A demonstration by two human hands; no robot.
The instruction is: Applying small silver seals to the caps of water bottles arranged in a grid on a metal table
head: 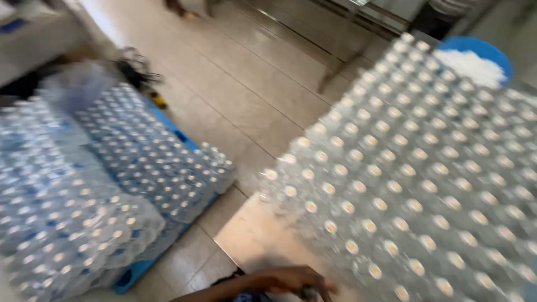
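Resting near the bottom edge, one hand (288,279) closes on a small dark object beside the dense block of clear plastic bottles (414,179), which it must reach next.

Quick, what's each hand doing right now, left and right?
Left hand: not in view.
Right hand: at the table edge, apparently curled around a small dark object; grip unclear.

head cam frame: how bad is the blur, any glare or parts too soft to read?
Head view: motion blur smears the whole frame; the wrapped bottle packs at left are softest, the capped bottles on the table a little clearer. Soft glare on the floor tiles up top. The hand at the bottom edge is dark and blurred; which hand, and its grip, cannot be told.
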